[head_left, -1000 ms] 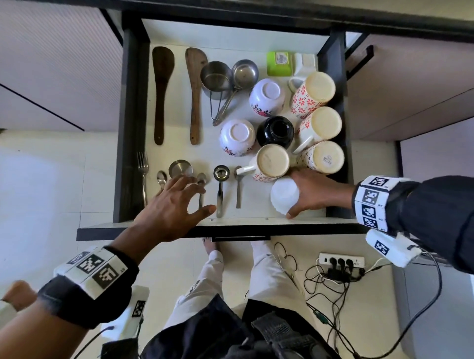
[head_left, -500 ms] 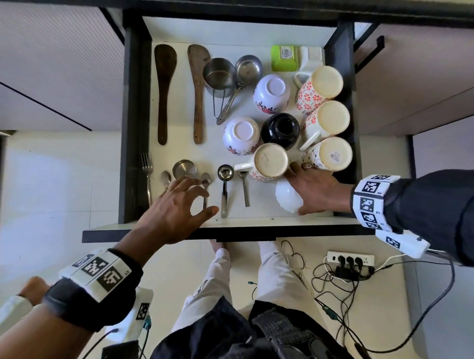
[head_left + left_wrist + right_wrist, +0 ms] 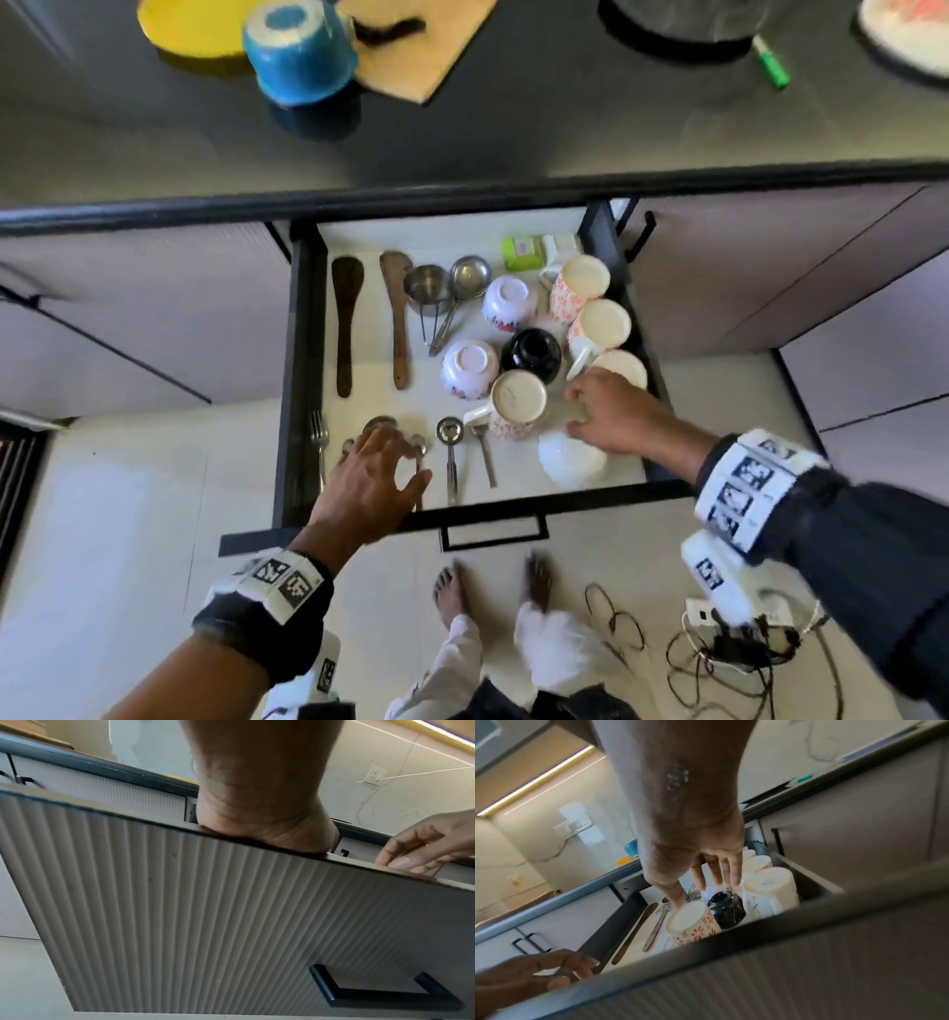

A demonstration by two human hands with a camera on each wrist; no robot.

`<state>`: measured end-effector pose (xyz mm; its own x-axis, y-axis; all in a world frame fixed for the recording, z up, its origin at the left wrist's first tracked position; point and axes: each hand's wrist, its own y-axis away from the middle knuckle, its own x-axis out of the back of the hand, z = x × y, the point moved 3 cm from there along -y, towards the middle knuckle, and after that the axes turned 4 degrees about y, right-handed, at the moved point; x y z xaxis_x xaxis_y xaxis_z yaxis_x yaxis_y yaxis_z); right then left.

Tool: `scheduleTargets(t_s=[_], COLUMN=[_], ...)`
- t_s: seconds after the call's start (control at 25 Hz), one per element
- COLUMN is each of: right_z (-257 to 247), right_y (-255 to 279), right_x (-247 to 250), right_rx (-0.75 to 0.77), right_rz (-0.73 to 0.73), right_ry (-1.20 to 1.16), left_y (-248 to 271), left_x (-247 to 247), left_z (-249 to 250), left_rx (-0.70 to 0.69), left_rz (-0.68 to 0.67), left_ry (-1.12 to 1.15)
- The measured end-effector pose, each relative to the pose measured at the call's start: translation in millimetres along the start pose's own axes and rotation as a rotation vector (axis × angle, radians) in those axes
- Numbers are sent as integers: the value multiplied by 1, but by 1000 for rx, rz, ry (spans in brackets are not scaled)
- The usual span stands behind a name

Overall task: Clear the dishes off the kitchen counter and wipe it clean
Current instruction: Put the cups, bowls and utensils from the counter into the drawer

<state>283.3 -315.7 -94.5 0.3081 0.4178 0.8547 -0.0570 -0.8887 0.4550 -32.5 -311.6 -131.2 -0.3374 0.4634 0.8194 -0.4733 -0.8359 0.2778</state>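
The open drawer (image 3: 488,510) under the dark counter (image 3: 513,133) holds upturned dishes. A white bowl (image 3: 570,460) sits upside down at its front right, beside a floral mug (image 3: 516,401) and a black bowl (image 3: 531,349). My right hand (image 3: 580,411) hovers just over the white bowl with straight, relaxed fingers and holds nothing; in the right wrist view my right hand (image 3: 706,888) spreads above the floral mug (image 3: 693,921). My left hand (image 3: 405,457) rests its palm heel on the drawer front (image 3: 180,882), fingers loosely spread over the spoons (image 3: 449,447).
On the counter stand an upturned blue cup (image 3: 300,56), a yellow plate (image 3: 190,25), a wooden board (image 3: 416,46), a green marker (image 3: 770,64) and a plate (image 3: 909,36). Wooden spatulas (image 3: 346,318) lie in the drawer's left half. Cables and a power strip (image 3: 729,632) lie on the floor at right.
My right hand has let go of the white bowl, which now stands in the drawer. The head view has pulled back, bringing the counter into sight. The left hand stays on the drawer front.
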Motion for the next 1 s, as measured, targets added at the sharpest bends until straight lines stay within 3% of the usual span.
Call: scheduleTargets(t_s=[0.24,0.36,0.56,0.8,1.0], right_z=[5,19,36,31,31], right_y=[39,50,66,60,41], right_x=[-47,-60,-66,-68,-63], right_rx=[78,8,40,75,123], right_rz=[539,550,474,419,458], right_ry=[-100,-142,-39,36,22], left_y=[15,30,38,40,29], left_x=[9,-6,-32,-26,-13], left_z=[12,13,30,29,34], left_rx=[128,228,319,263,230], left_rz=[152,132,109,72,41], left_ry=[-112,-107,-172,-216,-219])
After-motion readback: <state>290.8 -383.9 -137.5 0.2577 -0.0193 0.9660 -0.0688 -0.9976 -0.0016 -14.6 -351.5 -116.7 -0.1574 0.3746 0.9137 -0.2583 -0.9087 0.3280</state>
